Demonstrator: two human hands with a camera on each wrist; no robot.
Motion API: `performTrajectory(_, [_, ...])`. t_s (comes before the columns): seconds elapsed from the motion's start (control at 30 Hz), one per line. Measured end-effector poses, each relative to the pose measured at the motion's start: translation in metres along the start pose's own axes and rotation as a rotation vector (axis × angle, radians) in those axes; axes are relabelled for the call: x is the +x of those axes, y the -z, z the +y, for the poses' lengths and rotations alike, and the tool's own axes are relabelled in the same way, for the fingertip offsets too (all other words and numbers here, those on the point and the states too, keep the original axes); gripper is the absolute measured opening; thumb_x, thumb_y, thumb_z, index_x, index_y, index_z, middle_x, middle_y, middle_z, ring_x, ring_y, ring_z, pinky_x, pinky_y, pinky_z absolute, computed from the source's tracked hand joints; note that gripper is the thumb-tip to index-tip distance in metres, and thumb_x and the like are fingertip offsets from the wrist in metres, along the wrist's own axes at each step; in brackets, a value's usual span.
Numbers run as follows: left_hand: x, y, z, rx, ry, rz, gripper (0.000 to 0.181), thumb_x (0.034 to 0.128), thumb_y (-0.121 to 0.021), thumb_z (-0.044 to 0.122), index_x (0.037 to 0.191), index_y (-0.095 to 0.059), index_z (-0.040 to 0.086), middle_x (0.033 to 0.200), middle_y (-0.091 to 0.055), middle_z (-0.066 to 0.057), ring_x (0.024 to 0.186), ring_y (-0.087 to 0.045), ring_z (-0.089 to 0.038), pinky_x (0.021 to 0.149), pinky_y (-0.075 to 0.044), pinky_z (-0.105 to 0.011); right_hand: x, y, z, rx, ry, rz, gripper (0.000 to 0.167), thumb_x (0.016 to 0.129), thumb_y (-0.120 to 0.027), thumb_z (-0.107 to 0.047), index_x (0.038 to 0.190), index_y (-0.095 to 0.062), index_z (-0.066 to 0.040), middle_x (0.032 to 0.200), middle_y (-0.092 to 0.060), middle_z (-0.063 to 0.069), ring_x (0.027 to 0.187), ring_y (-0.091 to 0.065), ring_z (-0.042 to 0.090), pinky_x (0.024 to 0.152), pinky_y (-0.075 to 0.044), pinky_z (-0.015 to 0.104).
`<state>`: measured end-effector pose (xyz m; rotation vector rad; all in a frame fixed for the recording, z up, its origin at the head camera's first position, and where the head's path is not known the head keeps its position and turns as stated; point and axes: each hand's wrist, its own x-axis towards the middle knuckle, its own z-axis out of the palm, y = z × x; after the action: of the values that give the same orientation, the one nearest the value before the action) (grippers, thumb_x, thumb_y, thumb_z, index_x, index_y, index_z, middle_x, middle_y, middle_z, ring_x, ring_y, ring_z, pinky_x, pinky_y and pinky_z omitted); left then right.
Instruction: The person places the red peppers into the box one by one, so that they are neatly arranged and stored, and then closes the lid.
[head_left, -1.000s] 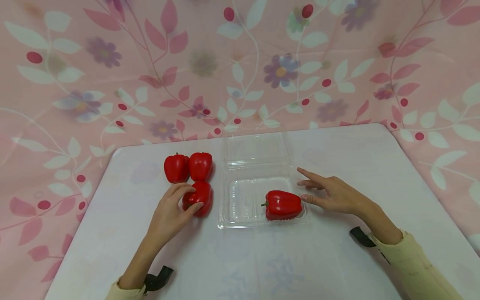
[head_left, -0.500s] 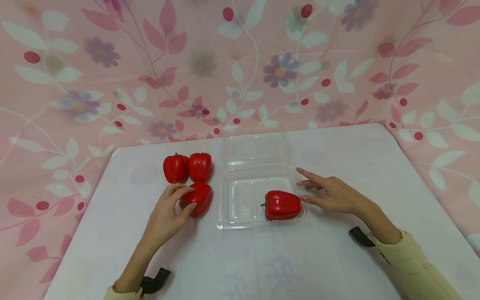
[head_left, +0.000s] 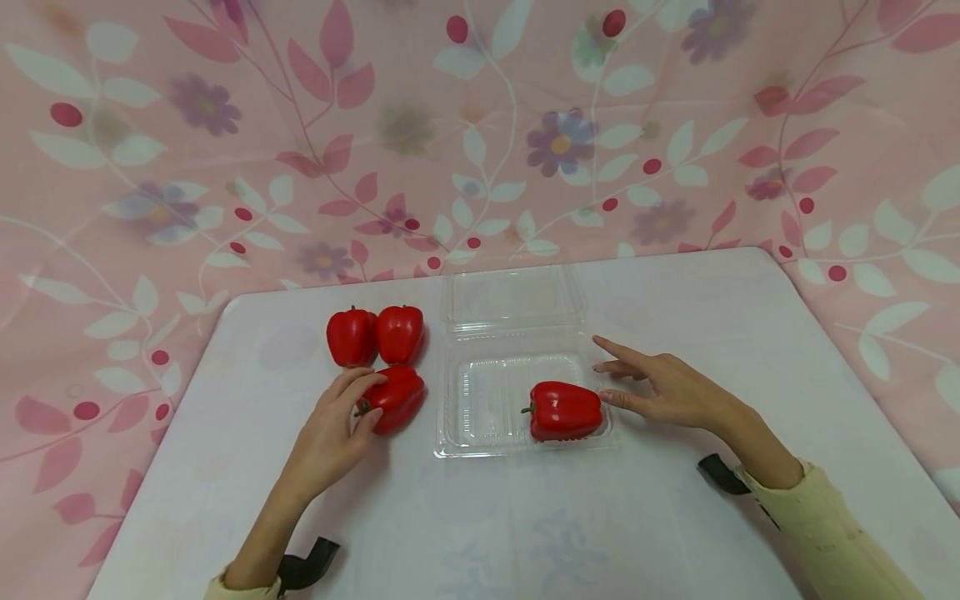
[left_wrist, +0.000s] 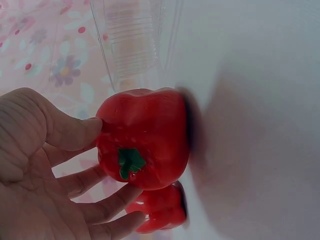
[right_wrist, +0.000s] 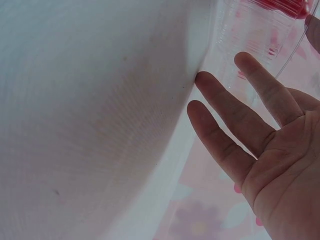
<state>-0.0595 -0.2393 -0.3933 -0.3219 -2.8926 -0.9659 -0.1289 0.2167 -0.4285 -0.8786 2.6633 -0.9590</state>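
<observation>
My left hand holds a red bell pepper on the white table, thumb on one side and fingers on the other. In the left wrist view, the green stem of this bell pepper faces the palm. Just behind it stand two more red bell peppers, a left one and a right one. Another red bell pepper lies on its side in the right part of a clear plastic clamshell box. My right hand, fingers extended, is beside the box's right edge, its thumb near that pepper.
The box's clear lid lies folded back toward the rear of the white table. Behind the table hangs a pink floral cloth. Black wrist mounts sit under the forearms.
The bell pepper in my left hand has turned on the table, so its stem end now points left toward the palm. My left hand shifted slightly left; the right hand stayed still.
</observation>
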Motion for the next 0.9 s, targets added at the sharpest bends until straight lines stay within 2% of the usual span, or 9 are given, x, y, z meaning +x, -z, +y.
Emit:
performTrajectory(0.2, [-0.0004,-0.0006,-0.0011,0.003,0.034,-0.011,0.055,0.0807,-0.079,0.007,0.132,-0.058,0.011,0.140,-0.046,-0.013,0.125,-0.045,-0.035,0.084,-0.055,-0.055,-0.0004,-0.0004,-0.0002,-0.002,0.008,0.006,0.077,0.091,-0.069,-0.041,0.155,-0.031,-0.020,0.125,-0.067,0.001,0.112,-0.064,0.026,0.092,-0.047,0.062])
performTrajectory(0.37, [-0.0001,-0.0023,-0.0037,0.002,0.037,-0.004,0.059,0.0798,-0.081,0.011,0.134,-0.057,0.013,0.139,-0.046,-0.012,0.125,-0.045,-0.034,0.086,-0.053,-0.056,-0.0005,-0.0005,0.0001,-0.004,0.008,0.007,0.077,0.091,-0.069,-0.041,0.156,-0.031,-0.020,0.125,-0.067,0.001,0.112,-0.064,0.026,0.092,-0.047,0.062])
performTrajectory(0.63, [0.0006,-0.0054,-0.0080,-0.026,0.039,0.026,0.060,0.0771,-0.083,0.007,0.131,-0.058,0.015,0.134,-0.049,-0.013,0.118,-0.050,-0.032,0.084,-0.055,-0.054,-0.0010,0.0010,-0.0014,0.004,0.006,0.000,0.077,0.092,-0.067,-0.043,0.156,-0.029,-0.024,0.126,-0.066,0.001,0.114,-0.063,0.025,0.093,-0.046,0.062])
performTrajectory(0.9, [0.0014,-0.0064,-0.0087,-0.052,0.047,0.033,0.060,0.0764,-0.084,0.007,0.131,-0.058,0.014,0.133,-0.051,-0.013,0.120,-0.049,-0.032,0.085,-0.054,-0.056,-0.0012,0.0013,-0.0026,0.005,0.001,-0.002,0.078,0.091,-0.068,-0.042,0.156,-0.027,-0.028,0.126,-0.066,0.001,0.115,-0.063,0.025,0.094,-0.046,0.062])
